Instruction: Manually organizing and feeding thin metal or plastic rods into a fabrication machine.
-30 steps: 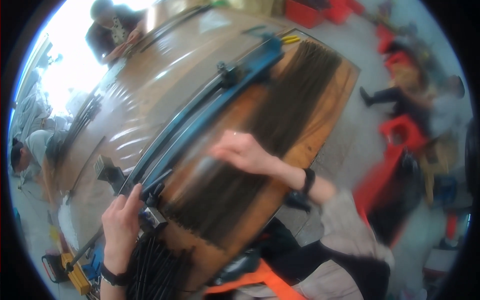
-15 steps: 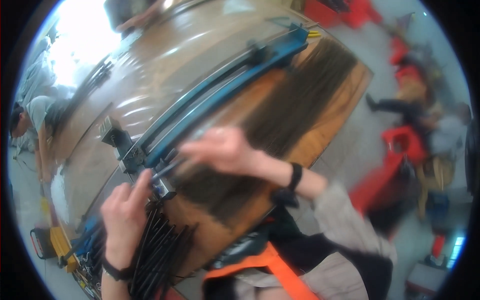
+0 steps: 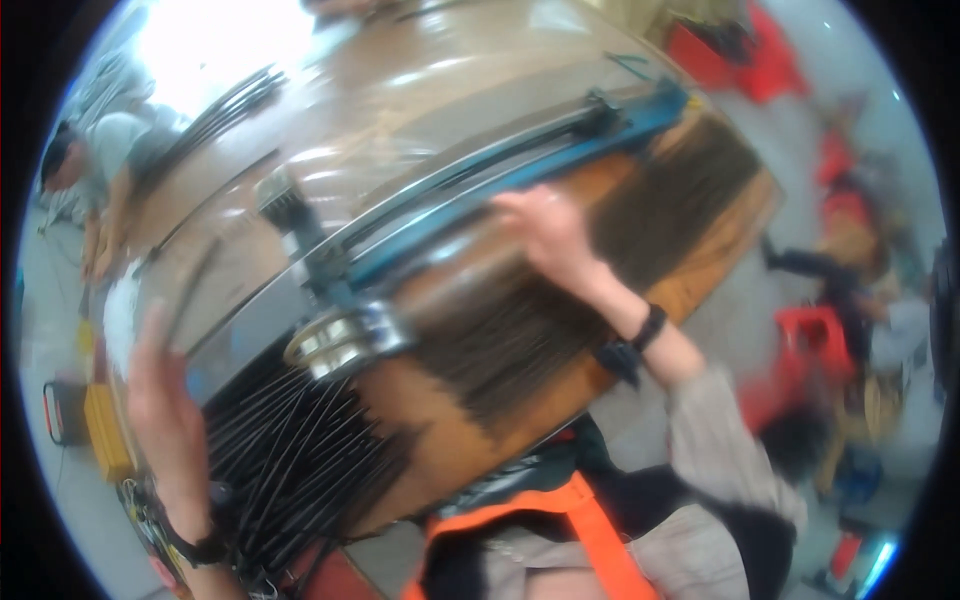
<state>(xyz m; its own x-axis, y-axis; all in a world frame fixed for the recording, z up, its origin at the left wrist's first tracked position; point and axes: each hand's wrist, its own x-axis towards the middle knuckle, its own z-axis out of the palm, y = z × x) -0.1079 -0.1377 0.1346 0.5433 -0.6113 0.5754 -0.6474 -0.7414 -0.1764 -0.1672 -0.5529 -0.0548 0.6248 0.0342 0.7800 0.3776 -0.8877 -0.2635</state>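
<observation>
My left hand [image 3: 165, 400] is raised over the left side of the table, closed around a thin dark rod [image 3: 195, 290] that juts up from its fingers; motion smears both. Below and right of it lies a fanned bundle of black rods [image 3: 310, 460]. My right hand [image 3: 550, 235], fingers curled together, is over the near side of a long blue rail fixture [image 3: 440, 225]; what it pinches, if anything, is hidden by blur. At the rail's left end stands a metal clamp head [image 3: 350, 340], with neither hand touching it.
A wide layer of dark thin rods [image 3: 640, 230] covers the wooden tabletop [image 3: 430, 400] right of the rail. A co-worker [image 3: 110, 150] bends over the far left. More rods [image 3: 235, 105] lie far back. A red stool [image 3: 810, 335] stands on the floor at right.
My hands were together at the clamp head around a thin rod. They have since parted: my left hand moved left and down, my right hand right and up along the rail.
</observation>
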